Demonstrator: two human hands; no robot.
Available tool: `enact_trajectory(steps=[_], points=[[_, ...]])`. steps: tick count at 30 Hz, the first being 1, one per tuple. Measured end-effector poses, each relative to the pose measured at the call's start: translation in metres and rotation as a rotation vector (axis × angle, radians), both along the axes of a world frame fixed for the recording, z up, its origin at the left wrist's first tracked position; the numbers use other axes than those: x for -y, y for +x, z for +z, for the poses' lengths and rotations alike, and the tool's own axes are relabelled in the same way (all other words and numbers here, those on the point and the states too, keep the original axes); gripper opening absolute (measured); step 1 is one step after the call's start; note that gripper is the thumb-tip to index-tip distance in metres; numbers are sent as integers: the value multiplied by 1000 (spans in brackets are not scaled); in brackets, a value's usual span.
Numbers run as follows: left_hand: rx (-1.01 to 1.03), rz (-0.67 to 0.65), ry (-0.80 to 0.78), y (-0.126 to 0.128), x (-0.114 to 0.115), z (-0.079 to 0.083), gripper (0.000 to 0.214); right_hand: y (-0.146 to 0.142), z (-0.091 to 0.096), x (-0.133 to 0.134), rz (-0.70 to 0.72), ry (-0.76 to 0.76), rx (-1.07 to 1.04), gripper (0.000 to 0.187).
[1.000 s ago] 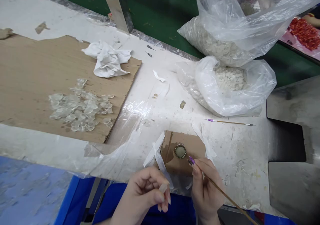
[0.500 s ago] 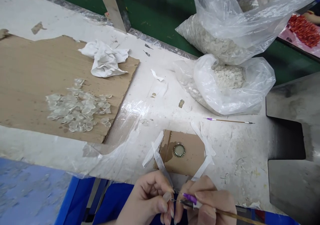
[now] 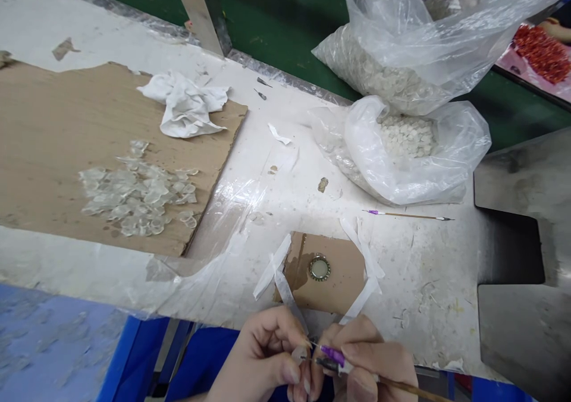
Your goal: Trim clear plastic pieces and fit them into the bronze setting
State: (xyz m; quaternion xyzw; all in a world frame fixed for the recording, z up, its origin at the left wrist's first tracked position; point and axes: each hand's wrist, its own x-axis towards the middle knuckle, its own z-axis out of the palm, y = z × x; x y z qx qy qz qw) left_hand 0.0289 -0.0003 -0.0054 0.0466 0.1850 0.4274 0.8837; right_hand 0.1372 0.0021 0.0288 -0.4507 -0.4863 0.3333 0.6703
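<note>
My left hand (image 3: 263,360) is at the bottom edge, fingers curled, pinching a small clear disc (image 3: 298,354) between thumb and fingertips. My right hand (image 3: 370,366) is closed around a thin wooden stick with a purple tip (image 3: 332,354), and the tip touches the disc in my left hand. Just beyond both hands, a round metal bezel with a pale centre (image 3: 320,267) lies on a small cardboard square (image 3: 343,271) taped to the table.
A pile of clear discs (image 3: 138,194) and a crumpled white cloth (image 3: 185,110) lie on a large cardboard sheet (image 3: 53,134). Two plastic bags of pale pieces (image 3: 401,146) sit at the back right. A second stick (image 3: 408,215) lies nearby. A grey metal block (image 3: 526,212) stands at right.
My right hand has drawn back from the bezel toward me and brought the stick tip to the disc in my left hand. The bezel stays on the cardboard square.
</note>
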Motion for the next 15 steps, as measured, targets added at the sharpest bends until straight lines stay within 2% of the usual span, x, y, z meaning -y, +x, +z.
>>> enact_trajectory(steps=[7,15], points=[[-70,-38,-93,-9,-8,22,12,-2,2,3,-16,-25,-11,19],[-48,-18,-91,-3,-6,13,16,-3,0,2,8,-38,-32,19]])
